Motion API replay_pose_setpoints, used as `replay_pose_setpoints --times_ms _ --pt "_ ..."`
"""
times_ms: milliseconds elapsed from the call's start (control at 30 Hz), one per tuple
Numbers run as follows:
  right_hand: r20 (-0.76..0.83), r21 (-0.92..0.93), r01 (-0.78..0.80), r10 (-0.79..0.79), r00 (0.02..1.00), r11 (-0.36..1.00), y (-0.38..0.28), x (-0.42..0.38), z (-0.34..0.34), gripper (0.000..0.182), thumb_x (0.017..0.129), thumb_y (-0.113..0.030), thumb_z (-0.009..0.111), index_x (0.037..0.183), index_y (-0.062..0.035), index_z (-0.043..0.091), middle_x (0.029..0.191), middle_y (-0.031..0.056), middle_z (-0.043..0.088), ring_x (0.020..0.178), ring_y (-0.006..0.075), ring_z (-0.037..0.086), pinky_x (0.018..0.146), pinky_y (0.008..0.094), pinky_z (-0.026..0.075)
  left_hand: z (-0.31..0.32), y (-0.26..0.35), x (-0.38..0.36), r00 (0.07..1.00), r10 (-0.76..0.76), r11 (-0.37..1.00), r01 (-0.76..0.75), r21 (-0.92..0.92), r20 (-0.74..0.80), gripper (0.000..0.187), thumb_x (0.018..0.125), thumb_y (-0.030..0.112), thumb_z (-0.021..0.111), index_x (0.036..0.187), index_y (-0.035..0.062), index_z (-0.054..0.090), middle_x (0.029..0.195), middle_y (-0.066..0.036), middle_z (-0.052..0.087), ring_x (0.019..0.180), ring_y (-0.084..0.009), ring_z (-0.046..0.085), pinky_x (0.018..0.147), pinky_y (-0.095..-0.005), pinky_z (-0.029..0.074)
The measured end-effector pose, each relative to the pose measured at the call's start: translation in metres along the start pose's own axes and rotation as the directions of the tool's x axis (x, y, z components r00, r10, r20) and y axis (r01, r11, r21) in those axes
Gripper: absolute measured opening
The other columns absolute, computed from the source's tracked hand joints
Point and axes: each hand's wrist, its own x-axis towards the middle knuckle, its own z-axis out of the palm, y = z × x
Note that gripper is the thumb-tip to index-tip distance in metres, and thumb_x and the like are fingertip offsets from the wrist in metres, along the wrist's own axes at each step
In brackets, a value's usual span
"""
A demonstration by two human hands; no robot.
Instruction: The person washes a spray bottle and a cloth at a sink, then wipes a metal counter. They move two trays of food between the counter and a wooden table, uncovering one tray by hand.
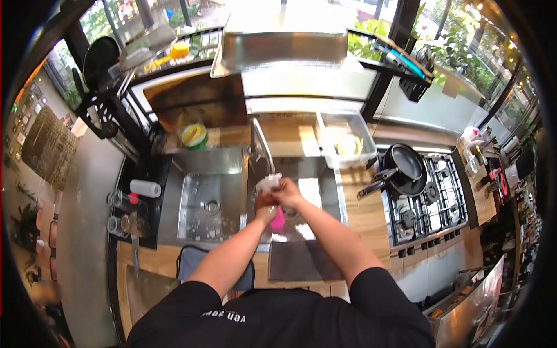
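Observation:
Both my hands are together over the right sink basin [331,194], below the metal faucet [262,142]. My right hand [286,193] is closed, its fingers on a crumpled, whitish, semi-clear thing [268,182]. Right under that thing is my left hand [266,206], wet and closed, with its fingers partly hidden; I cannot tell what is in its grip. A bright pink thing [278,220] shows just beneath the hands, its upper part covered by them.
Left of the hands lies a second basin [194,197] with a drain. A clear plastic tub [348,142] stands behind, on the right. Black pans [406,165] sit on the gas stove [438,191]. Glasses, a white cylinder [145,188] and a knife [136,255] are at left.

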Motion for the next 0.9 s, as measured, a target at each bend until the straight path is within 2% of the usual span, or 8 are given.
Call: replay_pose_setpoints --times_ms 100,167,300,367,467,633,733,900 --pt "-0.052 0.185 -0.132 0.144 0.988 0.974 0.009 -0.016 -0.009 0.042 0.098 -0.011 0.077 0.137 -0.001 0.065 0.117 0.0079 0.077 0.101 0.0208 0.074 0.09 0.0365 0.059 -0.006 0.008 0.001 0.98 -0.172 0.974 0.185 -0.133 0.105 0.038 0.088 0.03 0.077 0.117 0.0063 0.071 0.109 -0.018 0.076 0.103 -0.0392 0.074 0.087 -0.0496 0.058" --pt "-0.164 0.524 0.091 -0.004 0.986 0.847 0.009 -0.033 -0.006 0.072 0.091 -0.019 0.081 0.154 -0.0041 0.05 0.131 0.014 0.07 0.115 0.0246 0.071 0.098 0.041 0.058 -0.02 0.047 0.015 0.725 -0.623 0.482 0.652 -0.585 0.295 0.03 0.091 0.027 0.076 0.113 0.0074 0.072 0.102 -0.011 0.076 0.096 -0.0292 0.074 0.085 -0.0475 0.059" --pt "0.038 0.311 -0.087 0.079 0.996 0.947 0.085 -0.057 -0.005 0.093 0.082 -0.022 0.085 0.161 -0.0056 0.039 0.139 0.0171 0.066 0.125 0.029 0.067 0.106 0.0411 0.054 -0.03 0.062 0.033 0.763 -0.449 -0.148 0.449 -0.881 0.464 0.022 0.096 0.016 0.07 0.116 0.0079 0.069 0.108 -0.008 0.074 0.091 -0.0233 0.072 0.082 -0.0421 0.059" --pt "-0.143 -0.215 -0.091 0.061 0.988 0.972 0.11 -0.07 0.0 0.1 0.075 -0.022 0.088 0.161 -0.0049 0.04 0.135 0.0184 0.067 0.124 0.031 0.068 0.105 0.0391 0.054 -0.031 0.071 0.04 0.84 -0.358 -0.023 0.43 -0.903 0.409 0.024 0.097 0.015 0.073 0.119 0.0074 0.066 0.11 -0.009 0.073 0.091 -0.0236 0.072 0.083 -0.0412 0.06" --pt "-0.02 -0.178 -0.204 0.204 0.979 0.963 0.073 -0.08 -0.005 0.094 0.073 -0.02 0.088 0.155 -0.0028 0.046 0.132 0.018 0.068 0.118 0.0289 0.069 0.103 0.0385 0.055 -0.048 0.097 0.054 0.86 -0.277 0.438 0.51 -0.74 0.429 0.031 0.095 0.016 0.082 0.119 0.0055 0.065 0.099 -0.009 0.072 0.085 -0.0217 0.072 0.079 -0.0364 0.06" --pt "0.353 0.214 -0.387 0.299 0.887 0.897 0.054 -0.066 0.0 0.082 0.073 -0.019 0.089 0.145 0.0009 0.054 0.125 0.0155 0.071 0.111 0.0267 0.07 0.101 0.0382 0.056 -0.062 0.091 0.061 0.725 -0.263 0.356 0.686 -0.635 0.636 0.032 0.093 0.01 0.082 0.117 0.003 0.063 0.093 -0.008 0.073 0.079 -0.0195 0.072 0.075 -0.0354 0.06" --pt "-0.212 -0.047 0.001 -0.011 0.977 0.999 0.039 -0.056 0.037 0.063 0.083 -0.024 0.085 0.134 0.0016 0.06 0.114 0.0154 0.076 0.111 0.0327 0.072 0.098 0.042 0.056 -0.057 0.097 0.052 0.781 -0.432 0.578 0.623 -0.527 0.451 0.035 0.091 0.008 0.081 0.118 0.0021 0.059 0.092 -0.008 0.073 0.077 -0.0191 0.073 0.071 -0.0346 0.061" --pt "-0.332 -0.3 -0.013 -0.092 0.939 0.954 0.037 -0.049 0.058 0.045 0.096 -0.03 0.069 0.132 -0.0025 0.062 0.119 0.024 0.074 0.117 0.0424 0.07 0.098 0.047 0.054 -0.065 0.125 0.043 0.873 -0.478 0.763 0.468 -0.447 0.098 0.054 0.094 0.005 0.077 0.141 0.003 0.05 0.093 -0.01 0.073 0.078 -0.0194 0.075 0.069 -0.035 0.062"
